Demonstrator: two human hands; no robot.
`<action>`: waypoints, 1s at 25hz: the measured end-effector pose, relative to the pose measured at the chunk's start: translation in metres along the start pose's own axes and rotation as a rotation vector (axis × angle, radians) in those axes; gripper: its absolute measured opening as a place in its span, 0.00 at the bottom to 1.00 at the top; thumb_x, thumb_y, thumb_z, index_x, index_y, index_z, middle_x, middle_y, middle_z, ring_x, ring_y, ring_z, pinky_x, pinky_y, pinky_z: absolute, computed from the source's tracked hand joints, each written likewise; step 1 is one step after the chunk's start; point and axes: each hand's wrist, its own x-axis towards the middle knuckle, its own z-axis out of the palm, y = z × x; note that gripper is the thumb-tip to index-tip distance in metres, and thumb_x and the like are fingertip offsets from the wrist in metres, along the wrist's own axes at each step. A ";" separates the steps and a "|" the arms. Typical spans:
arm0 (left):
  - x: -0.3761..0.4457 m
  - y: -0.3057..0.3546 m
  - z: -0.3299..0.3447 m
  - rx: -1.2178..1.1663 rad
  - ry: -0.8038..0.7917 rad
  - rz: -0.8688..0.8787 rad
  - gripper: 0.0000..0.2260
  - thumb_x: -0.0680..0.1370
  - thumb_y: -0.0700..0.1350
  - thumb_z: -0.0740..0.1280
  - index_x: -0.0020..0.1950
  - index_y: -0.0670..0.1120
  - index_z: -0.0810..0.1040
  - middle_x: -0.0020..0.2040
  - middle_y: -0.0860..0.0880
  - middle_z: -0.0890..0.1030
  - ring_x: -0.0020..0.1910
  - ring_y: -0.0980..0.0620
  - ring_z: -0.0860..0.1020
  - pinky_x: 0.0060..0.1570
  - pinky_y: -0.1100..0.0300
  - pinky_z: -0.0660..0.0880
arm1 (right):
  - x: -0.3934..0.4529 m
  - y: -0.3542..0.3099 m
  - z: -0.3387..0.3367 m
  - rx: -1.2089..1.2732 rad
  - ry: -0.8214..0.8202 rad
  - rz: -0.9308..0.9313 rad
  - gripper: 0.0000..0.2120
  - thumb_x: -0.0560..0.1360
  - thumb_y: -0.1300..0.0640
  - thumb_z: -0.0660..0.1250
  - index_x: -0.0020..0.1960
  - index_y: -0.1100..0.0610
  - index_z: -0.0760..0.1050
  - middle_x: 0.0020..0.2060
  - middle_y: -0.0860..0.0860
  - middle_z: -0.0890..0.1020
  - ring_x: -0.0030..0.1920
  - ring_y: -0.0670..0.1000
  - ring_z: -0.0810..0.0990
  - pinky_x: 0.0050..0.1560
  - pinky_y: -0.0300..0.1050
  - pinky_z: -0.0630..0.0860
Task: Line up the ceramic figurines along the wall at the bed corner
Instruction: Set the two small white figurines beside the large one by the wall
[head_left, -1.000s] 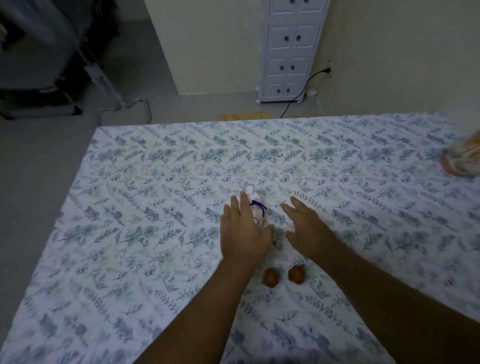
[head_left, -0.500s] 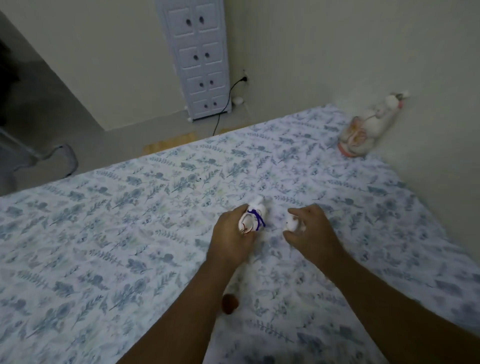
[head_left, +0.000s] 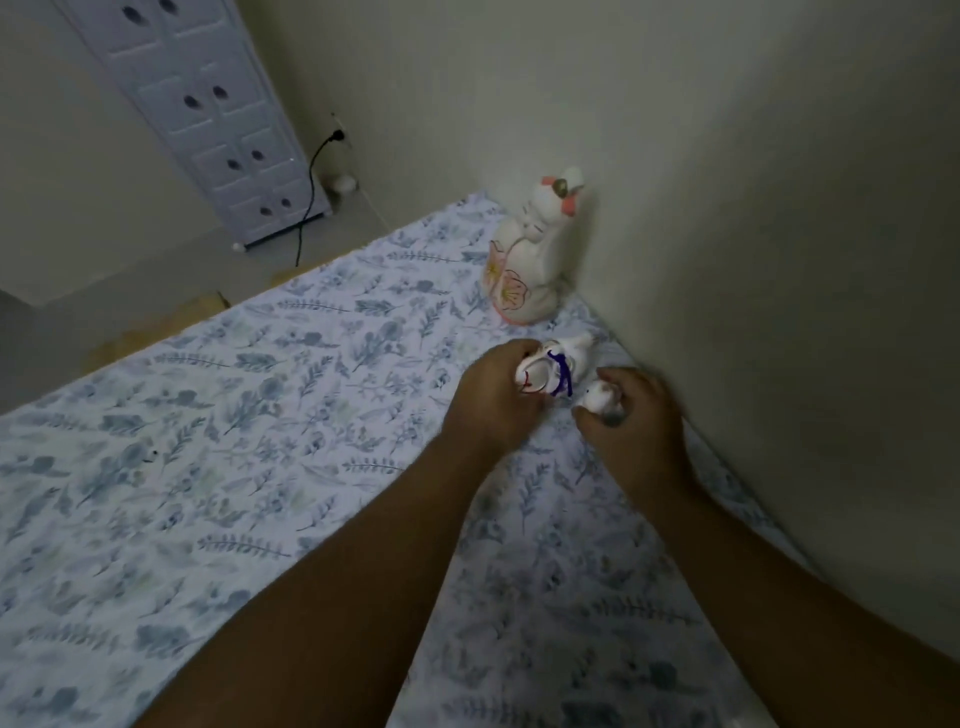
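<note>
A tall white ceramic figurine with pink flowers (head_left: 530, 260) stands against the wall (head_left: 753, 208) at the bed corner. My left hand (head_left: 493, 400) grips a white figurine with a purple ribbon (head_left: 563, 366), held just above the sheet in front of the tall one. My right hand (head_left: 634, 415) is closed around a small white figurine (head_left: 597, 397) close to the wall. Both hands sit side by side, nearly touching.
The bed carries a blue leaf-print sheet (head_left: 260, 441). A white drawer cabinet (head_left: 208, 104) stands on the floor beyond the bed, with a black cable (head_left: 306, 208) plugged into a wall socket next to it.
Both hands picked up figurines from the middle of the bed and carried them right, up to the wall beside the tall figurine. Two brown round objects have left the view.
</note>
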 end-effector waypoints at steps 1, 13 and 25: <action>0.011 0.003 0.007 0.002 -0.007 -0.004 0.15 0.72 0.37 0.74 0.59 0.42 0.82 0.53 0.43 0.84 0.52 0.44 0.81 0.45 0.67 0.66 | 0.002 0.007 0.000 0.002 0.009 -0.015 0.22 0.66 0.60 0.80 0.58 0.62 0.81 0.56 0.59 0.81 0.55 0.60 0.81 0.55 0.52 0.80; 0.031 -0.004 0.021 -0.010 -0.029 -0.076 0.25 0.67 0.40 0.79 0.64 0.47 0.81 0.57 0.47 0.85 0.52 0.53 0.82 0.47 0.83 0.66 | -0.018 0.022 0.006 -0.017 0.057 -0.037 0.23 0.63 0.59 0.81 0.56 0.60 0.81 0.55 0.58 0.78 0.52 0.57 0.79 0.48 0.44 0.76; 0.010 0.007 0.011 -0.141 -0.078 -0.195 0.33 0.70 0.44 0.79 0.73 0.48 0.70 0.60 0.54 0.80 0.56 0.55 0.77 0.53 0.71 0.72 | -0.047 0.014 0.002 -0.052 0.020 0.011 0.28 0.66 0.48 0.80 0.63 0.54 0.77 0.60 0.52 0.75 0.60 0.57 0.77 0.52 0.56 0.81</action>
